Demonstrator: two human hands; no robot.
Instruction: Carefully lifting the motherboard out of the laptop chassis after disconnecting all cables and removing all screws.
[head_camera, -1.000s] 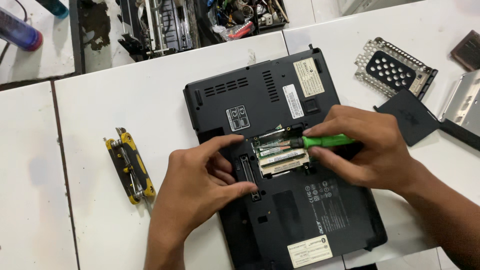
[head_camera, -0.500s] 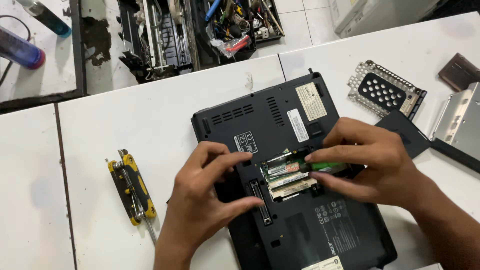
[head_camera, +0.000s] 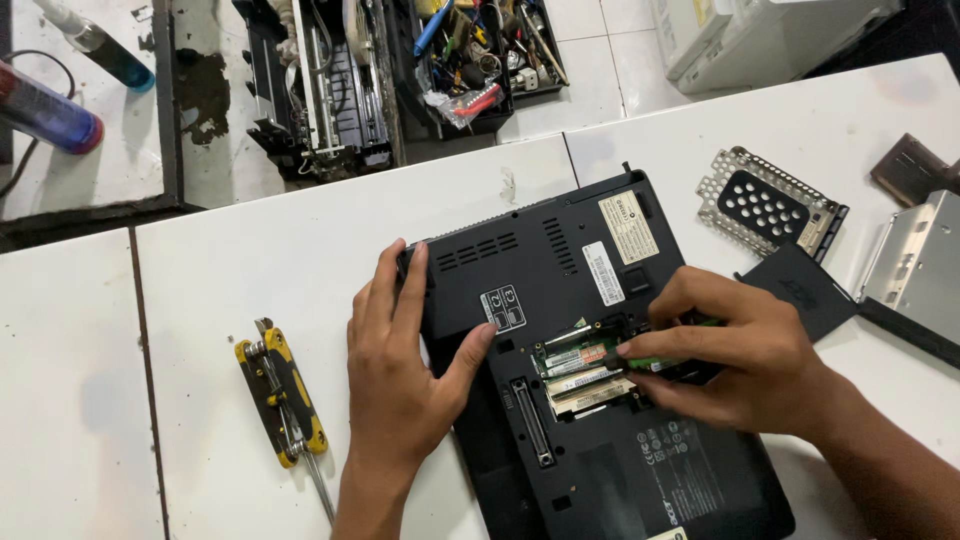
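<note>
Your left hand (head_camera: 400, 370) lies flat and spread on the upturned black laptop (head_camera: 600, 400), palm over its left edge, thumb reaching toward the open memory bay (head_camera: 590, 370) — it grips nothing, it only steadies the case. Your right hand (head_camera: 730, 360) is curled over the right side of that bay with its fingers closed round a slim tool; only a sliver of green handle (head_camera: 705, 323) shows above the knuckles, and the tip is hidden, so I cannot tell what it touches. The green memory modules (head_camera: 580, 362) sit stacked in the bay, the lower ones tilted up out of the slot, just beside your right fingertips.

The laptop lies askew on the white counter (head_camera: 250, 270), its near corner close to the counter's front edge (possibly over it, though the frame cuts that off). A hard push from the right hand could, I judge, slide the case toward you if the left hand lets up. A metal tip slipping off a clip could scrape the module contacts or the board beneath, since you work partly blind under your own fingers. Levering a tilted module sideways might crack its slot.

A yellow-and-black multi-tool (head_camera: 282, 400) lies to the left, well apart. A perforated metal bracket (head_camera: 770, 205), a black cover panel (head_camera: 800, 290) and a silver drive (head_camera: 920, 270) rest to the right — the panel is near enough for your wrist to knock.
</note>
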